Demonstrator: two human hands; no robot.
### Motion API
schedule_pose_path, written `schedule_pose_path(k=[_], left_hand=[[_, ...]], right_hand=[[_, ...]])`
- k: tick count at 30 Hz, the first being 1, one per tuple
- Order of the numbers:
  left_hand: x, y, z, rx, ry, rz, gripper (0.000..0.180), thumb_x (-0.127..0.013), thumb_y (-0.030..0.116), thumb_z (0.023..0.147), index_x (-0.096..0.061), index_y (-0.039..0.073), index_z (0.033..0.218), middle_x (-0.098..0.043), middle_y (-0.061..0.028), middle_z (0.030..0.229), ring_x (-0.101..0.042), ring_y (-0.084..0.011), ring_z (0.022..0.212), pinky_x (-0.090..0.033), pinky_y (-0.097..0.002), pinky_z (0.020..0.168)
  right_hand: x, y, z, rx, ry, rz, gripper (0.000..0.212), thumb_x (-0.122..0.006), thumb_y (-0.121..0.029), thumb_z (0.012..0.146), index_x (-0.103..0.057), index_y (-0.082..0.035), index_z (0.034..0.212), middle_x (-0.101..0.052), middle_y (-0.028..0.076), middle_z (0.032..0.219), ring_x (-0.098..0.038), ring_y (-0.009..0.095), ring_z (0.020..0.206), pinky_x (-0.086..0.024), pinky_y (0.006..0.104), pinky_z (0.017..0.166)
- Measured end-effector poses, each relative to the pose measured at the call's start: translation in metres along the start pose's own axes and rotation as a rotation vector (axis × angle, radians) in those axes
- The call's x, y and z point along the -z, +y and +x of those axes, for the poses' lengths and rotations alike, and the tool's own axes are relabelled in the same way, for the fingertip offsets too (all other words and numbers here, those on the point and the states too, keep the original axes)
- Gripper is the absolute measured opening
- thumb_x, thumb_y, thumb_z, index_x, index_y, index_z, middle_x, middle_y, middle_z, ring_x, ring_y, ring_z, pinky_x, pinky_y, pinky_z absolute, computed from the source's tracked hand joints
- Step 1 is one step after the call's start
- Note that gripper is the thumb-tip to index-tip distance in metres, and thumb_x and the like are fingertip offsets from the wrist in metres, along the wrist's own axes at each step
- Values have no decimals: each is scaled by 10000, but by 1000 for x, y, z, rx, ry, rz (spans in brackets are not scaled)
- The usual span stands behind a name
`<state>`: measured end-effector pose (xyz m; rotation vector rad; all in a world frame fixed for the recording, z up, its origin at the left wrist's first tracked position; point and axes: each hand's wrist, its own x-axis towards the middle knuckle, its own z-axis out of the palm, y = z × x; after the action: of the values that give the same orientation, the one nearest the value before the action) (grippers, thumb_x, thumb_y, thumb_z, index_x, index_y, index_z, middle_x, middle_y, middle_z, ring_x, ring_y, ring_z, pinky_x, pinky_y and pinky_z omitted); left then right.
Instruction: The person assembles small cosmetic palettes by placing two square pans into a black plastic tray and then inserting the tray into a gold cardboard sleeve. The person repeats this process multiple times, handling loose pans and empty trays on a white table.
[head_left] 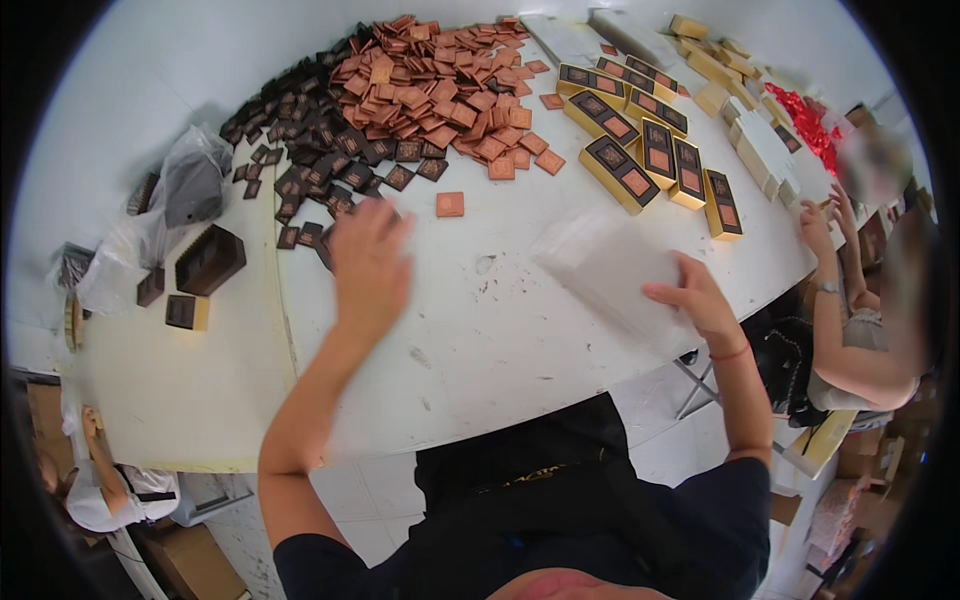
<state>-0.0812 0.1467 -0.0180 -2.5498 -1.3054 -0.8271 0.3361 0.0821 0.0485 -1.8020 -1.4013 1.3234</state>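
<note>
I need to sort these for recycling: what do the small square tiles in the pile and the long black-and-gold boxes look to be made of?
Copper squares: probably foil-wrapped, faint metallic sheen. Black squares: matte, possibly card or wrapper. Boxes: likely printed cardboard, sharp folded edges.

Between your left hand [368, 262] and your right hand [700, 300] the white surface [480, 330] lies bare, so you can sweep across it toward six o'clock. At twelve o'clock the heap of copper squares [440, 85] and, at eleven, the dark squares [310, 150] block the way; one lone copper square [450, 204] sits just ahead of your left hand. At one to two o'clock the gold-edged boxes [640, 150] stand in a crowded row. A pale blurred sheet [610, 270] lies under your right hand. At nine o'clock a dark box [208, 260] and plastic bags [150, 220] stand well apart.
</note>
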Motion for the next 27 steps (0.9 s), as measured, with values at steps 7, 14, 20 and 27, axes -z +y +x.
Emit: schedule_pose_path(k=[7, 14, 20, 27], left_hand=[[-71, 22, 65, -5, -132, -288, 480, -582, 129, 919, -485, 52, 1383, -495, -180, 1418, -464, -352, 1314, -350, -427, 1120], [-76, 3, 92, 274, -15, -422, 358, -592, 117, 909, -531, 46, 1255, -553, -174, 1336, -541, -357, 1222, -455, -415, 977], [-1, 24, 45, 164, 92, -403, 288, -646, 69, 876, -595, 46, 1159, -592, -151, 1260, -581, -330, 1146, -466, -385, 954], [38, 48, 65, 88, 184, -466, 290, -660, 42, 866, -614, 45, 1152, -596, -146, 1252, -592, -315, 1120, -473, -364, 939]], right_hand=[[-40, -8, 101, 315, 263, 47, 510, -757, -264, 827, -537, 45, 1167, -606, 47, 914, -558, 111, 710, -439, 255, 598], [-50, -40, 157, 348, 240, -305, 485, -699, -350, 839, -547, 35, 1093, -658, 226, 957, -645, 336, 934, -509, 429, 775], [-38, -46, 109, 752, 493, -250, 259, -619, -99, 897, -638, 27, 1122, -651, 207, 1016, -628, 368, 927, -507, 405, 800], [-31, -43, 121, 792, 430, -268, 247, -557, -85, 969, -658, 4, 1176, -632, 170, 1136, -639, 236, 854, -517, 329, 779]])
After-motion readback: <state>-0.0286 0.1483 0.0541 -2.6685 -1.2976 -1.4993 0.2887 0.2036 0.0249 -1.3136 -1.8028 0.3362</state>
